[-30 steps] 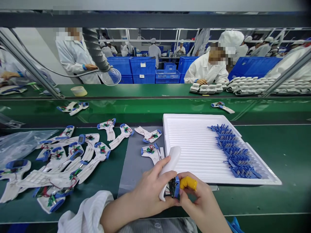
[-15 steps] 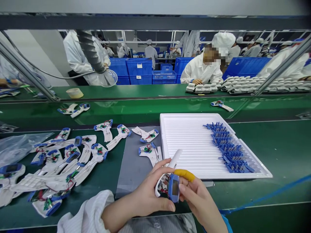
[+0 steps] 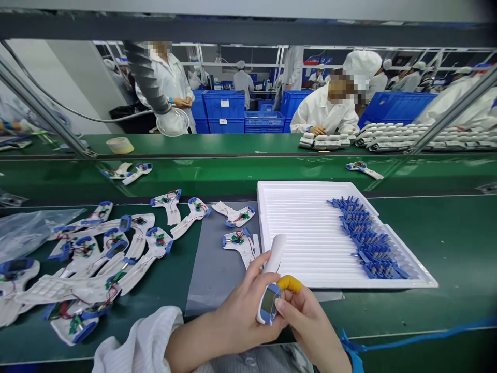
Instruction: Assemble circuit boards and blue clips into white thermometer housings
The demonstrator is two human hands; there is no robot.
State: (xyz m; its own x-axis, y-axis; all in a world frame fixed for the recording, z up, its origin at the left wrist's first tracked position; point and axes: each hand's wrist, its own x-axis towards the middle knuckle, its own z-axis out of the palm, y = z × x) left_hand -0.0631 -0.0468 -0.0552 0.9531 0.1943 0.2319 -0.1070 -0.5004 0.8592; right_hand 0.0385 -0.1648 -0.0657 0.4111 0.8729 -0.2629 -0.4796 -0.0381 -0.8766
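Note:
My left hand [image 3: 248, 305] wraps round a white, gun-shaped forehead thermometer [image 3: 277, 251], its handle pointing up and away. On its near end sits a blue-framed display [image 3: 268, 303]. The thumb of my right hand [image 3: 306, 316] presses the display's right side, and a yellow cover [image 3: 289, 283] wraps one of its fingers. The thermometer's inside is hidden from me. Just beyond my hands, an open thermometer half [image 3: 243, 248] with wires and a green board lies on a grey mat [image 3: 209, 280]. Another open half [image 3: 235, 215] lies farther back on it.
Many open thermometer halves [image 3: 155, 246] crowd the left bench. At right, a white ribbed tray [image 3: 303, 233] bears rows of blue parts [image 3: 365, 235]. A green conveyor [image 3: 240, 171] runs behind, below a metal frame. A blue cord [image 3: 419, 334] trails rightward from my right wrist.
The display, tilted off the white shell with wires showing, now sits against it and the wires are covered. The thermometer has turned in my hands. A person at the back left has turned and shifted.

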